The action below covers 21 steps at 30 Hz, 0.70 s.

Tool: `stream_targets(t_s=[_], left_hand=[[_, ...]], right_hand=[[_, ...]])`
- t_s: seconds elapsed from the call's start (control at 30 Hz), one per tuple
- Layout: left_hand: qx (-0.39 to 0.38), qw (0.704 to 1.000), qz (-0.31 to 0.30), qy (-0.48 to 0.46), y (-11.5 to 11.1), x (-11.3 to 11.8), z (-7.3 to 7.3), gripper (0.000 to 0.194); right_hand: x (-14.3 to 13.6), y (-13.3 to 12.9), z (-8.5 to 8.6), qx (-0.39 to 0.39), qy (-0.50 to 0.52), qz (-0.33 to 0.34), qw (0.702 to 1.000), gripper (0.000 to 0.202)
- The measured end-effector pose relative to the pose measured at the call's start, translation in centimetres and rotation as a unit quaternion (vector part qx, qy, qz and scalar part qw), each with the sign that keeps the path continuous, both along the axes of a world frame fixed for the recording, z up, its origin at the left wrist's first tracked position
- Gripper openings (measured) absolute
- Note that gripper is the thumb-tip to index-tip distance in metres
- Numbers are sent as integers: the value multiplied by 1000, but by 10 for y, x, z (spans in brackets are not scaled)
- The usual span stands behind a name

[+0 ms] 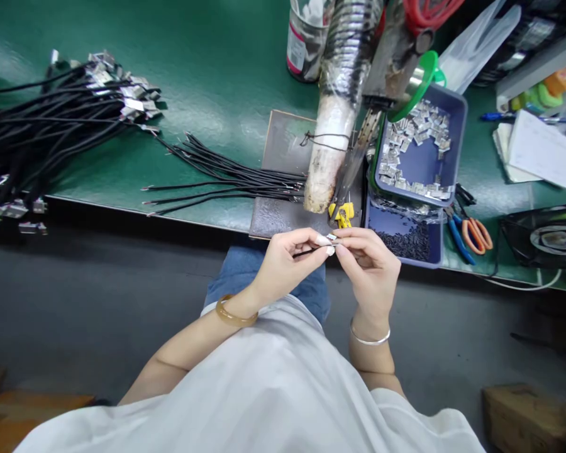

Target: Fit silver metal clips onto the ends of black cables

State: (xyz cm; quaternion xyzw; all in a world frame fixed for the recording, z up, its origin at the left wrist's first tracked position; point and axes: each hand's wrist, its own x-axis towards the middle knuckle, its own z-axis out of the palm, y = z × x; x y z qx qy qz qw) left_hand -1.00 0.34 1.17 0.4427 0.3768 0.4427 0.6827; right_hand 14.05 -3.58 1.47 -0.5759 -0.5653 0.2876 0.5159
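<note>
My left hand (290, 258) pinches a thin black cable (303, 253) near its end, just off the bench's front edge. My right hand (368, 261) meets it fingertip to fingertip, closed on a small silvery metal piece (331, 237) at the cable's end. How the piece sits on the wires is too small to tell. Behind my hands, a row of loose black cables (231, 173) lies partly on a grey board (283, 217). A yellow tool (343, 214) rests on that board. Right of it, a blue bin (456, 141) holds many silvery metal shells.
A foil-wrapped duct (334, 119) and a metal-armed tool (365, 135) hang over the board. A lower tray (434, 248) holds small black parts. Pliers (460, 239), scissors (476, 234), papers (542, 150) and a fan (556, 236) are at right. A large cable bundle (61, 119) lies left. A jar (304, 47) stands behind.
</note>
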Motion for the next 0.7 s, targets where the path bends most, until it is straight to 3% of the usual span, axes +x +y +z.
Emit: stream_targets(t_s=[0.5, 0.7], left_hand=[[228, 954, 17, 193, -6, -9, -10, 13], [151, 980, -10, 129, -12, -6, -9, 12]], right_hand=[[0, -2, 3, -1, -61, 16, 998, 9], [-8, -4, -3, 17, -47, -20, 999, 9]])
